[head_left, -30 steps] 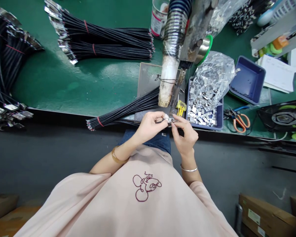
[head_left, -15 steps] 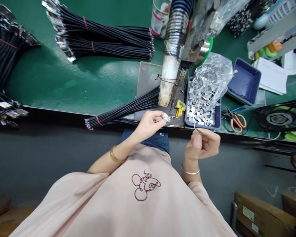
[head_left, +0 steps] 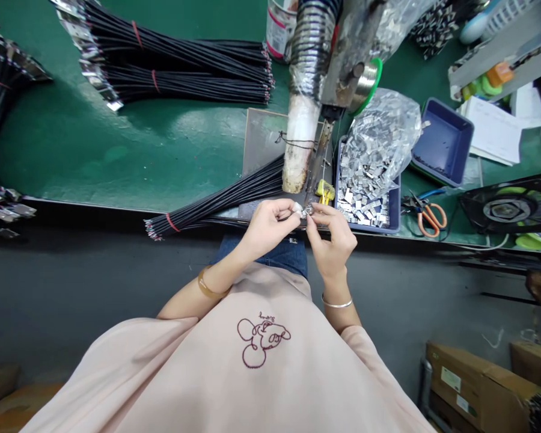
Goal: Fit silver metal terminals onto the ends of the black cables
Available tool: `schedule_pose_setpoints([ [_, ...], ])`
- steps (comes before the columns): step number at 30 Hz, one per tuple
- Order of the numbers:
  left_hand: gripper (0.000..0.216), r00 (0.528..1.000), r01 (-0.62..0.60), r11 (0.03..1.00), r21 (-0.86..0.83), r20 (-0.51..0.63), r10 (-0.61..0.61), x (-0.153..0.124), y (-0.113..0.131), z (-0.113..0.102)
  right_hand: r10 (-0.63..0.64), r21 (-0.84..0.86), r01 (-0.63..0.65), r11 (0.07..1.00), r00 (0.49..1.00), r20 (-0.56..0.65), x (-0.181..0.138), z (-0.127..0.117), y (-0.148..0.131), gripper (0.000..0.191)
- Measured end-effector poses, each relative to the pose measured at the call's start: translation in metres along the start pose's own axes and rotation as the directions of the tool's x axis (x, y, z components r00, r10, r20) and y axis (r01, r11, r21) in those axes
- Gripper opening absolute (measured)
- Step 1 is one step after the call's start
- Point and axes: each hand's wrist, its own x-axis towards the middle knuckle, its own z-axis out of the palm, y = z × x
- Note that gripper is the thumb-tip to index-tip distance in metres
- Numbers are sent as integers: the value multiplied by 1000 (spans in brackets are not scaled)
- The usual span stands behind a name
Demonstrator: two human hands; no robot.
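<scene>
My left hand [head_left: 267, 225] pinches a small metal connector piece [head_left: 305, 211] at the bench's front edge, just below a soldering iron tip [head_left: 314, 165]. My right hand [head_left: 333, 237] is closed in a pinch on the same piece from the right; whether it also holds a thin wire is too small to tell. A bundle of black cables [head_left: 220, 198] tied with a red band lies to the left of my hands. A blue tray [head_left: 393, 211] full of small metal shells [head_left: 365, 201] sits just to the right.
More black cable bundles [head_left: 175, 66] lie on the green bench [head_left: 117, 144]. A corrugated fume hose [head_left: 306, 60] hangs over the work plate [head_left: 261, 141]. An empty blue tray [head_left: 442, 144], orange-handled scissors [head_left: 426, 215], a fan [head_left: 509, 210] and papers [head_left: 491, 129] are at right. Cardboard boxes [head_left: 473, 379] stand on the floor.
My right hand, which had drawn back to the right holding a thin wire, has returned to the piece held by my left hand. The view shifted slightly.
</scene>
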Motion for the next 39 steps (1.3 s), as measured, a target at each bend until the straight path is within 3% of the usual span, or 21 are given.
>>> schedule_pose_setpoints([
  [6, 21, 1000, -25, 1000, -3, -13, 25, 0, 5, -1, 2, 50, -2, 999, 1000, -8, 4, 1, -3, 12],
  [10, 20, 1000, -8, 999, 48, 25, 6, 0, 2, -1, 196, 188, -191, 963, 980, -12, -2, -3, 1, 7],
  [13, 17, 999, 32, 998, 55, 36, -34, -3, 1, 0, 263, 284, -214, 935, 953, -148, -9, -16, 3, 5],
  [16, 13, 991, 109, 994, 14, 81, -110, -9, 6, 0, 128, 358, -11, 934, 944, -306, -12, -35, 1, 6],
  [18, 12, 980, 155, 988, -13, 128, -152, -13, 10, -1, 18, 341, 71, 938, 968, -249, -12, -43, 1, 15],
  [20, 12, 967, 183, 980, -73, 195, -166, -13, 11, -5, -122, 173, 125, 977, 992, -25, -10, -43, 3, 24],
  [22, 18, 937, 266, 949, -169, 276, -214, -11, 12, -12, -285, 75, 278, 958, 952, 115, -7, -36, 6, 22],
  [24, 22, 918, 310, 920, -240, 328, -224, -10, 12, -18, -367, 57, 363, 930, 921, 130, -6, -28, 6, 21],
  [27, 25, 898, 322, 924, -207, 376, -229, -11, 11, -22, -370, 52, 366, 929, 925, 88, -7, -19, 6, 18],
  [29, 20, 927, 250, 956, -157, 324, -189, -15, 10, -20, -293, 73, 288, 955, 953, 79, -9, -16, 6, 14],
  [32, 13, 970, 64, 998, 6, 236, -64, -21, 9, -15, -31, 144, 15, 989, 994, 108, -9, -13, 5, 3],
  [34, 12, 976, -44, 994, 104, 218, 21, -25, 8, -13, 173, 225, -211, 951, 969, 177, -8, -13, 3, 6],
  [36, 9, 974, -100, 986, 130, 216, 70, -27, 8, -12, 309, 315, -386, 867, 912, 269, -6, -12, 0, 13],
  [39, 10, 974, -117, 985, 127, 210, 88, -29, 8, -12, 380, 375, -488, 788, 865, 328, -6, -13, -2, 18],
])
